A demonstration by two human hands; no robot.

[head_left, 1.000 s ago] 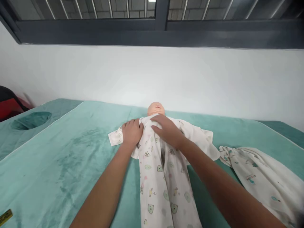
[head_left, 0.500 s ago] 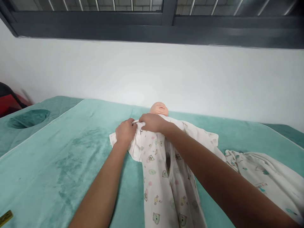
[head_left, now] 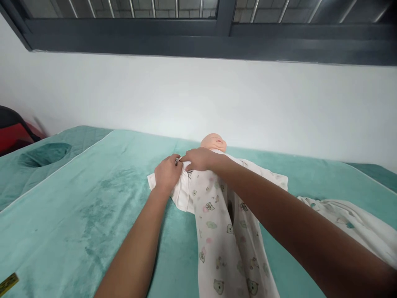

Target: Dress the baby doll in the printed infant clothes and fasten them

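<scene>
A baby doll lies on its back with its head toward the wall. White baby clothes printed with bears cover its body, the legs stretching toward me. My left hand is closed on the cloth near the doll's shoulder on the left side. Right beside it, my right hand pinches the edge of the same garment close to the neck. The fingertips of both hands nearly meet, and the cloth between them is bunched. My right forearm hides part of the garment's chest and its right side.
A second white printed garment lies crumpled on the right. Everything rests on a green padded bed cover with a round hole at the left. A white wall and a dark window frame stand behind. A red and black object sits far left.
The view has shifted slightly, so most things appear a little further right. The doll's head is tilted a bit more, and the garment front has swung slightly right. Both hands keep their grip.
</scene>
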